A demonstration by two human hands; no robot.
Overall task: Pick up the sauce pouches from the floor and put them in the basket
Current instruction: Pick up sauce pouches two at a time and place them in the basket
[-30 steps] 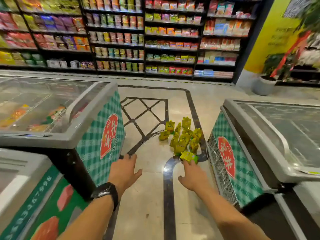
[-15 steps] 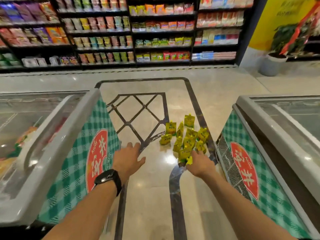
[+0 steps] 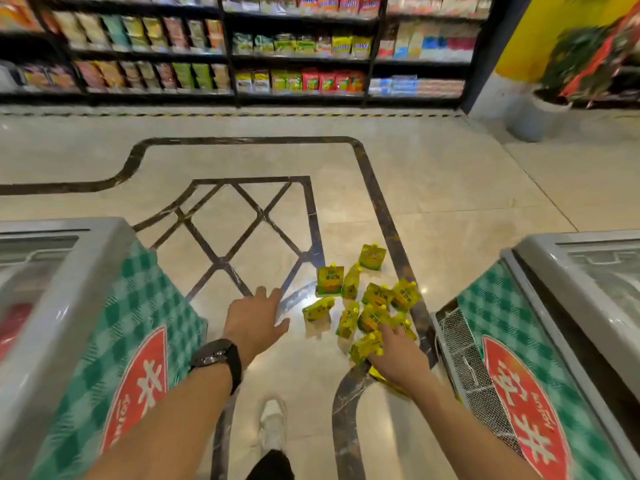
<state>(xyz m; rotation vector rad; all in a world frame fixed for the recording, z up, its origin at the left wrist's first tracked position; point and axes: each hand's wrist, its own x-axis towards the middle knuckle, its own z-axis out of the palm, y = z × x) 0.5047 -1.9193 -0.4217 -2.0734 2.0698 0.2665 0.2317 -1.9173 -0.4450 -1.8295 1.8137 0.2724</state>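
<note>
right hand (image 3: 398, 358) curls round one sauce pouch (image 3: 365, 346) at the near edge of the pile (image 3: 375, 303) on the floor (image 3: 450, 188), beside a freezer (image 3: 512, 375). left hand (image 3: 254, 320) hovers spread, empty. no basket in sight; glossy pouches may slip if several get grabbed together.

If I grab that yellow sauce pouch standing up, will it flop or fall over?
Probably bendy: the sauce pouch looks like a soft bag with a small cap. Likely tips with a nudge; fallen pouches lie beside it. Its glossy skin might be slippery.
</note>
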